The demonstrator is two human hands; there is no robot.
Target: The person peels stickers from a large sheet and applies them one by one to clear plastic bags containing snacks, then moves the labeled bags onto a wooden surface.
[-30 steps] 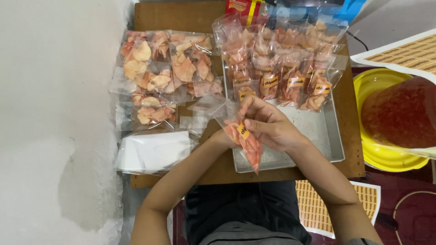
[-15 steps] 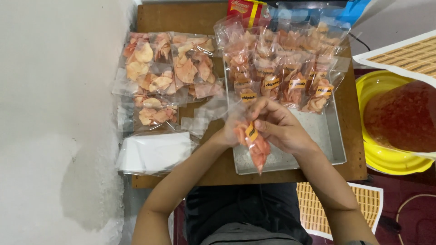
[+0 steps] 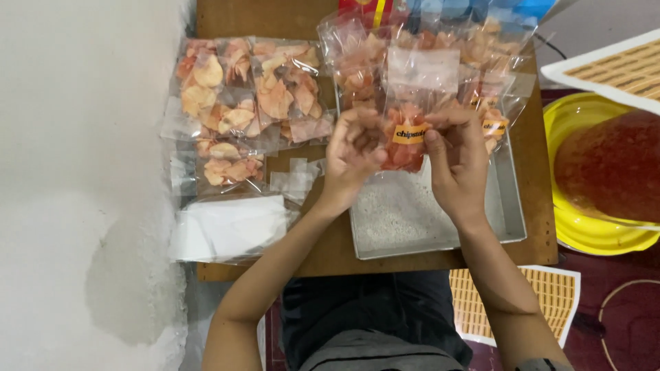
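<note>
Head view, looking down: I hold a small clear packet of chips (image 3: 407, 134) upright between both hands, above the far end of the metal tray (image 3: 505, 223) on the wooden table (image 3: 295, 254). My left hand (image 3: 352, 152) is curled loosely at the packet's left edge, fingers bent inward and touching the plastic; how firmly it pinches I cannot tell. My right hand (image 3: 457, 159) closes on the packet's right side, thumb pressed to the front near the orange sticker (image 3: 410, 133) already on its face.

By my judgement the work is well along but not finished. A row of filled packets with stickers (image 3: 440, 62) stands crowded at the tray's far end, while the near half of the tray lies bare. To the left, a heap of unlabelled chip bags (image 3: 251, 103) rests on the table, with a stack of empty clear bags (image 3: 230, 227) nearer me; those look like what is left. A sheet of orange stickers (image 3: 543, 302) lies at my right knee, and another sheet (image 3: 619, 69) sits beyond a yellow basin (image 3: 584, 233) under a reddish cover (image 3: 612, 172).
</note>
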